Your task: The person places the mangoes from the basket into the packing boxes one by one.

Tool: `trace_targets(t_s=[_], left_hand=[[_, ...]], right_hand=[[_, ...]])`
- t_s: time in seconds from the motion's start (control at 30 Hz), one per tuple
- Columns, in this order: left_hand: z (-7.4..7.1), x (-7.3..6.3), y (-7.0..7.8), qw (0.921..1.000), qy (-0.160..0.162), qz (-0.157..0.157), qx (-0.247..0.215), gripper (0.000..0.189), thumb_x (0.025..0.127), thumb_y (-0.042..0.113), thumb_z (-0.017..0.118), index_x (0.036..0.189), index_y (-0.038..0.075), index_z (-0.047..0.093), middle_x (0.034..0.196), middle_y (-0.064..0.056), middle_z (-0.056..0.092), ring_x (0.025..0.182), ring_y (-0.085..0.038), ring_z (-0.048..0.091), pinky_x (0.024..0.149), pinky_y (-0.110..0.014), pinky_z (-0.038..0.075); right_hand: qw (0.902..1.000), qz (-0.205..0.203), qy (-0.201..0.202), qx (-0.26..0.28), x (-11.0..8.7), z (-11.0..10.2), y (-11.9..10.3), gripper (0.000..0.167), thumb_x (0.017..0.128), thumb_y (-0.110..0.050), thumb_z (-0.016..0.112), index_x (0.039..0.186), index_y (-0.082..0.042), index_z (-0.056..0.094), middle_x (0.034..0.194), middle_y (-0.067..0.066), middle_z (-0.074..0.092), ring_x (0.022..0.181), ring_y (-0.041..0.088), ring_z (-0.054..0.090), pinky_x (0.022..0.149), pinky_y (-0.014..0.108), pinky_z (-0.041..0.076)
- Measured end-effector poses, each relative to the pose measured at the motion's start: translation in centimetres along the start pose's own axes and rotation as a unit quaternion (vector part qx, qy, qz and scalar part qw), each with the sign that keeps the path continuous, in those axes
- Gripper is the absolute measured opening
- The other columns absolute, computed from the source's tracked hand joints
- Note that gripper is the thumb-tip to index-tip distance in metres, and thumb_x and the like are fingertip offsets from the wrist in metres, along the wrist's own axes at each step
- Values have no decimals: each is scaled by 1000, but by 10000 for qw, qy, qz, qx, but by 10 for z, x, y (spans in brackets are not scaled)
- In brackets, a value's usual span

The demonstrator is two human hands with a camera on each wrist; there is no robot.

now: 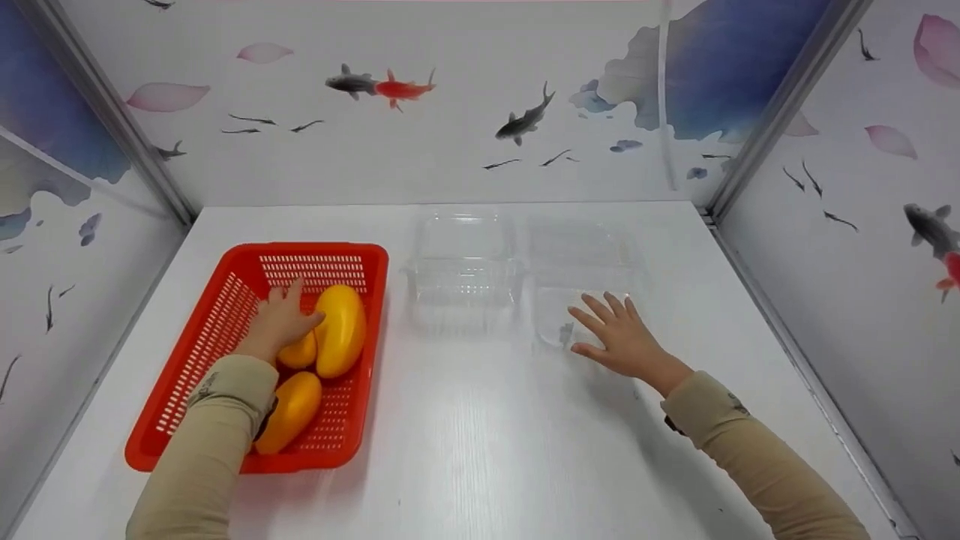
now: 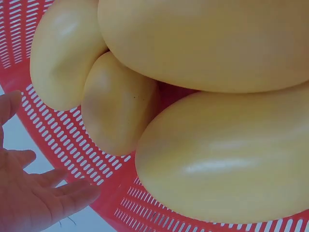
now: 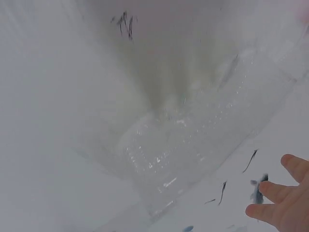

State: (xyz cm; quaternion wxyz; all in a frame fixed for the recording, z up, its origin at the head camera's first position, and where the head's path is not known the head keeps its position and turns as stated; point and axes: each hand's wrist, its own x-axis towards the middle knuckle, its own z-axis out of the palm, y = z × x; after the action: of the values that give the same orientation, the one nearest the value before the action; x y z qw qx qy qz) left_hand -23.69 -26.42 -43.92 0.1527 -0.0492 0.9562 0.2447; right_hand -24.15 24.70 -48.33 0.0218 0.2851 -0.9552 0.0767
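Over the red basket [image 1: 379,300] my left hand [image 1: 277,324] reaches in with its fingers spread, thumb side close to a large yellow mango [image 1: 342,330]. Part of another mango [image 1: 298,351] shows below the palm, and a third mango [image 1: 291,412] lies nearer the basket's front, partly behind the sleeve. Seen from the left wrist, several mangoes fill the basket, and the left hand [image 2: 38,195] is loosely extended, holding nothing. My right hand [image 1: 621,341] is spread over the front part of a clear plastic box [image 1: 581,247]; nothing is in its fingers.
A second clear plastic box [image 1: 466,283], lid raised, stands between the basket and the right-hand box. White panels printed with fish and petals enclose the white table [image 1: 450,450] at the back and both sides.
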Motion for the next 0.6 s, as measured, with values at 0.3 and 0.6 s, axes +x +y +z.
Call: trace_targets(t_s=[0.3,0.6], left_hand=[[-9,7,8,9956,-340,-193,-857,67,93,25,47,143,-5,14,143,-31,21,130,-46,23,105,-57,20],[2,24,37,9944,-202,-466,-930,66,91,21,51,144,-1,18,142,-29,25,123,-43,32,103,-57,27]], right_hand=[[9996,-133,97,235,-10,15,-3,61,88,-47,52,140,-18,38,147,13,30,133,43,23,104,63,14],[9983,-246,313,424,-9,23,-12,61,89,-47,51,141,-17,37,146,14,31,131,43,27,104,61,17]])
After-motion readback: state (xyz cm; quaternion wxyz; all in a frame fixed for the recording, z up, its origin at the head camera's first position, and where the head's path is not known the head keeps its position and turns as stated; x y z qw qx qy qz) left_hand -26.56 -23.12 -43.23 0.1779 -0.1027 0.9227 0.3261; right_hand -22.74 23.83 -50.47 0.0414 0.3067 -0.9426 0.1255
